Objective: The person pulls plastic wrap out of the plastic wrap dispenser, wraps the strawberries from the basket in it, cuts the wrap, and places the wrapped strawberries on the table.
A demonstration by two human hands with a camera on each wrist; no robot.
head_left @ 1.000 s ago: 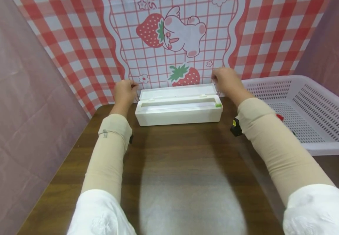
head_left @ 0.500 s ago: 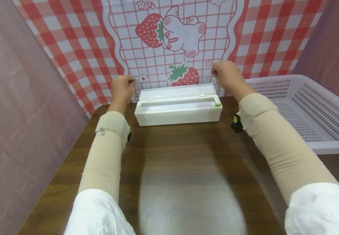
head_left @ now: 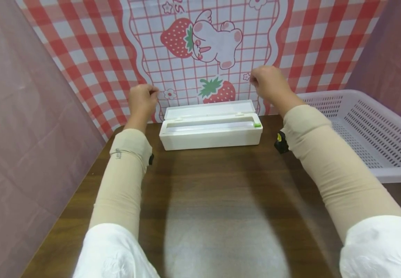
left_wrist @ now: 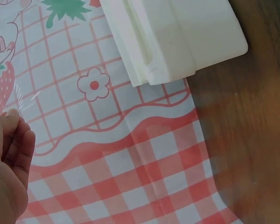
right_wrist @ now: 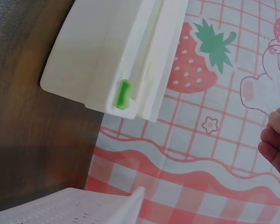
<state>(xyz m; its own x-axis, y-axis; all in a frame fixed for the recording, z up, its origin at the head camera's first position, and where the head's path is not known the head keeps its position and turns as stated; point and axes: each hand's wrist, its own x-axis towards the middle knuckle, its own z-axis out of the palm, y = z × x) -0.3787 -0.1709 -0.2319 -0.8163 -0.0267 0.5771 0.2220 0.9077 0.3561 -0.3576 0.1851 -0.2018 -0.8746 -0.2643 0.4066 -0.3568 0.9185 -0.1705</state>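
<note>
My left hand (head_left: 143, 101) and right hand (head_left: 269, 83) had just gone up a bit, each pinching what looked like clear film (left_wrist: 22, 98), barely visible. The white box (head_left: 211, 139) hadn't budged on the surface (head_left: 200, 173), so I'd guess more film was out. Its lid (head_left: 210, 111) stood open behind, and the basket (head_left: 395, 176) kinda crowded my right sleeve (head_left: 336, 170).
</note>
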